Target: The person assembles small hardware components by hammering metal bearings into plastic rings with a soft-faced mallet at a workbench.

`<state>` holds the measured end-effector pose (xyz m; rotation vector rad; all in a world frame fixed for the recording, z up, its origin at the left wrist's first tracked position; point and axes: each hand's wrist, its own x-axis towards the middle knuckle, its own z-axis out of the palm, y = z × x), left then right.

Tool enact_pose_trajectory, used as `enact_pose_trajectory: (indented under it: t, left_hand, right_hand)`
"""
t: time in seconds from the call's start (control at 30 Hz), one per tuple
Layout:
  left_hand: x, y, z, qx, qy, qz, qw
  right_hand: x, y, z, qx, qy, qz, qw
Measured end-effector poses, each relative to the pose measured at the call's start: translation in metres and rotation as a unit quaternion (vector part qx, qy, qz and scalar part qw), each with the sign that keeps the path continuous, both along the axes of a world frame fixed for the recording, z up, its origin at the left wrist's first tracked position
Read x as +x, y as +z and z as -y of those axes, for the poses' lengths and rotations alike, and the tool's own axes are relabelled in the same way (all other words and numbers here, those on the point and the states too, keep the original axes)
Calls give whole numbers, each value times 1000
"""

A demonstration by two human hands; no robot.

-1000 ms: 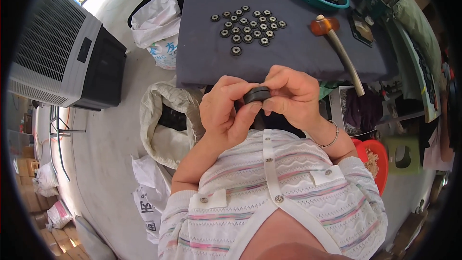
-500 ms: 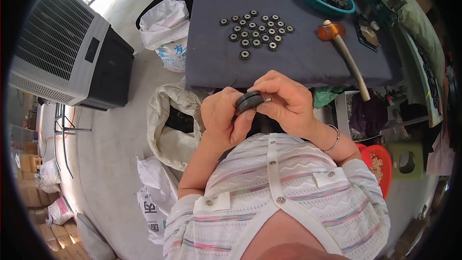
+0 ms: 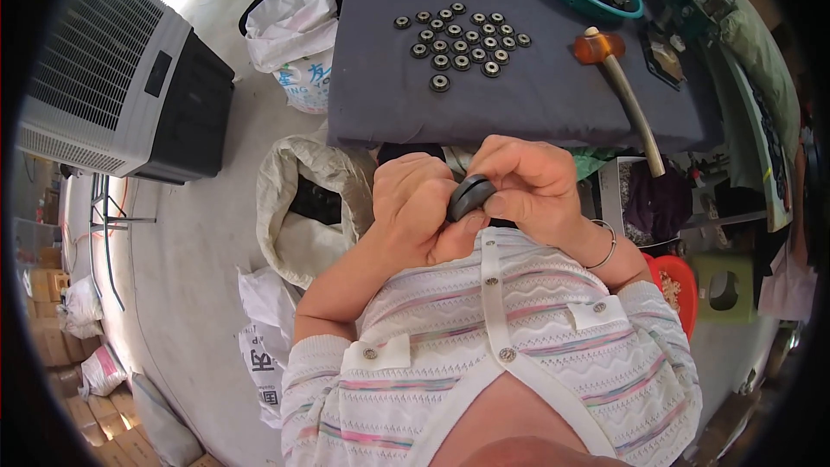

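We're keeping left hand (image 3: 417, 207) curled shut around left side of black grooved disc (image 3: 471, 198). Disc is sitting between both hands, near edge of grey table (image 3: 380, 108) — tilting more steeply than half second ago, long axis now rising from lower left to upper right, grooved rim facing us. Right hand (image 3: 533, 190) is pinching its right side — thumb pressing.
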<state>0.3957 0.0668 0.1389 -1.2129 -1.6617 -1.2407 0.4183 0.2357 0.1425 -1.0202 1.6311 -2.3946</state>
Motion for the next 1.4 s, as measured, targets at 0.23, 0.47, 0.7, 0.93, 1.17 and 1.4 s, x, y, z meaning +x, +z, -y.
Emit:
enact_pose_trajectory:
  t: [0.23,0.47,0.7,0.93,1.17,1.4]
  left_hand:
    - [-12,-24,8,-23,29,41,998]
    - [-8,-29,15,-1,38,116,993]
    - [-10,-37,19,-6,45,100,994]
    - [1,-40,25,4,19,172,985]
    - [2,-88,46,172,22,535,827]
    - [-18,-222,193,145,365,593,703]
  right_hand:
    - [-23,-7,-2,143,-141,-190,961]
    - [-26,-6,0,202,-175,-245,932]
    - [-28,-5,7,232,-196,-287,908]
    - [-24,-13,15,191,-163,-236,939]
    - [-42,-53,16,240,-79,4,968]
    - [-80,-51,-76,187,-227,112,949]
